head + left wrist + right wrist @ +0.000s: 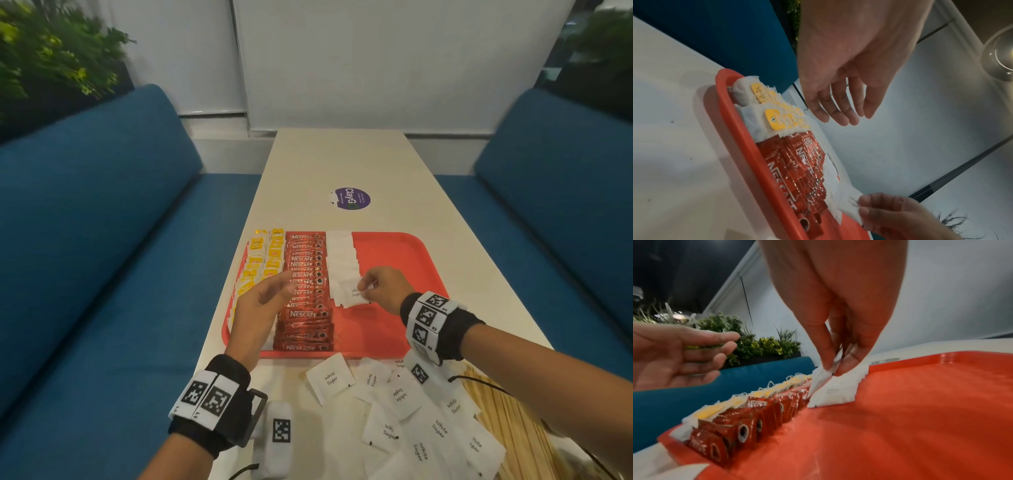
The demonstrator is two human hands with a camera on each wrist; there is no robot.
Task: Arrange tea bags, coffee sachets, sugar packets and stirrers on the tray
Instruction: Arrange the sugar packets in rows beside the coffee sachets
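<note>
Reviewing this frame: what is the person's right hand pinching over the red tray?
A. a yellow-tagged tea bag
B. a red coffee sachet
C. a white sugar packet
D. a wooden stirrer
C: the right hand pinches a white paper sugar packet at the near end of the white row on the red plastic tray, while the left hand hovers open above the red coffee sachets.
</note>
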